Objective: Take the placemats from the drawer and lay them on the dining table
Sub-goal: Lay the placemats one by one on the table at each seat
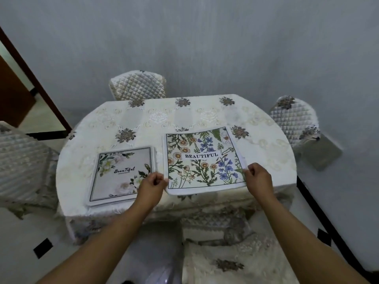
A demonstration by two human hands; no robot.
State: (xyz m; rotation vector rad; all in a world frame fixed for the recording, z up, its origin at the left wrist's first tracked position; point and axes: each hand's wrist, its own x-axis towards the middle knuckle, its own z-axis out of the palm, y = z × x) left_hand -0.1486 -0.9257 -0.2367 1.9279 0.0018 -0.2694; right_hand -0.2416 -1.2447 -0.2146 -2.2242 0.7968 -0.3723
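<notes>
Both hands are on the wildflower placemat (202, 158), the one printed with orange daisies, blue flowers, green ferns and the word BEAUTIFUL across the middle. The left hand (150, 186) has its fingers pinched on the mat's near left corner, and the right hand (259, 176) is pinching the near right corner the same way, so each hand is closed on the cloth. The mat lies on the near right part of the dining table (270, 152), its near edge curling up a bit where the fingers lift it, and that edge sits close to the table's front rim. Just beside it on the left is a stack of placemats (121, 173), the top one pale grey with white blooms and a script "Beautiful", a thin dark border around it; more edges show under it at the far right corner, though I can't tell how many there are. The left hand covers the stack's near right corner. The table wears a cream embroidered tablecloth (164, 117) with dark floral medallions, hanging down over the front. Quilted chair covers show around it: one chair (138, 85) at the far side, one chair on the right (293, 119), another chair at the left edge (22, 160). A brown door frame (39, 87) runs along the left, white floor tiles (30, 232) below
</notes>
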